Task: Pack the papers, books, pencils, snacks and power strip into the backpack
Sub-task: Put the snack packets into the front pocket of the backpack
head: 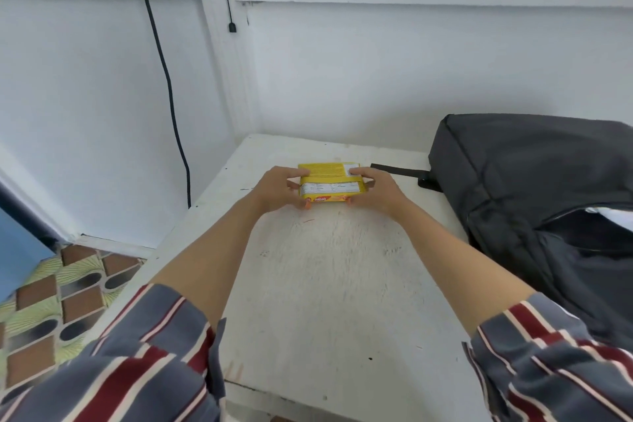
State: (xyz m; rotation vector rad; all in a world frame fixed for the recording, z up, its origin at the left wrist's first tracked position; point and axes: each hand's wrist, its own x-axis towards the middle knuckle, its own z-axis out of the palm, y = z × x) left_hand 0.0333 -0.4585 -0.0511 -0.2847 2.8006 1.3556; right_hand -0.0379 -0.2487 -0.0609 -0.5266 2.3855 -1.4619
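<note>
Gripping the yellow snack box [328,183] by both ends, I see my left hand [279,188] and right hand [375,187] curled round it, both arms stretched forward. It sits low over the white table [325,284]; whether it touches, I cannot tell. Right of the grip, the backpack [531,181] lies unzipped with something white inside. I judge packing is nearly done, with only this 1 item in view left to go in.

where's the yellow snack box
Head view, centre: the yellow cardboard snack box is gripped between the left hand and right hand, left of the dark grey backpack.
</note>
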